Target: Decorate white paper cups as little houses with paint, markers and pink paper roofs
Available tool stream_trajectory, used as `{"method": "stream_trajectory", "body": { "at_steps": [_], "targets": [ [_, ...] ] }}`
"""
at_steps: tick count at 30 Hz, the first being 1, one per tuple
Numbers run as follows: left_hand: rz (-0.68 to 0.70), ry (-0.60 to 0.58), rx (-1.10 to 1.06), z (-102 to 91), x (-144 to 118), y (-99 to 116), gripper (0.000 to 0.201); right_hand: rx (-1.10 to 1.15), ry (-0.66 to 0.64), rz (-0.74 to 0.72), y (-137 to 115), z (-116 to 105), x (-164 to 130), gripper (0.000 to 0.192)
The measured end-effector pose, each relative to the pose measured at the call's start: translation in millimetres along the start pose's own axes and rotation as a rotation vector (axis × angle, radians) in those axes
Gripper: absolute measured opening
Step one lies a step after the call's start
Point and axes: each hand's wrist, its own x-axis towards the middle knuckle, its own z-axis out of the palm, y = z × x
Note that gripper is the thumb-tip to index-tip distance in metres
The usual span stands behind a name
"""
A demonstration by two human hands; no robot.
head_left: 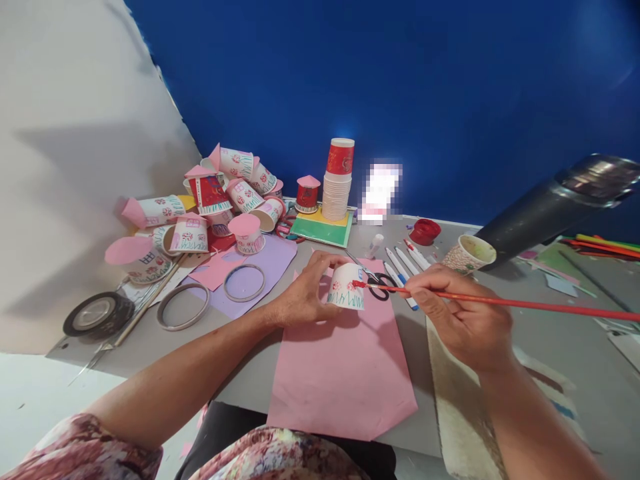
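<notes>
My left hand (305,293) grips a small white paper cup (346,288), held upside down over a pink paper sheet (340,373). The cup bears red flowers and green grass strokes. My right hand (457,313) holds a long red paintbrush (525,305); its red-tipped bristles touch the cup's side. Black-handled scissors (380,283) lie just behind the cup.
A heap of decorated cups with pink cone roofs (200,213) fills the far left. Tape rolls (97,313), rings (244,282), a stack of plain cups (337,190), a red paint pot (425,231), markers (403,263), a water cup (469,253) and a dark cylinder (545,210) surround the work spot.
</notes>
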Motion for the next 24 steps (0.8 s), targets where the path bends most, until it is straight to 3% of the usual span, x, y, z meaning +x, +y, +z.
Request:
{"method": "stream_trajectory", "body": {
  "at_steps": [19,24],
  "targets": [
    [-0.027,0.008,-0.047,-1.6,1.1,-2.1,0.072,0.009,0.008,-0.002,0.4,-1.7,-1.7,0.012],
    [-0.031,0.001,-0.046,-1.2,1.1,-1.9,0.072,0.013,0.068,-0.033,2.0,-2.1,-2.4,0.011]
  ]
}}
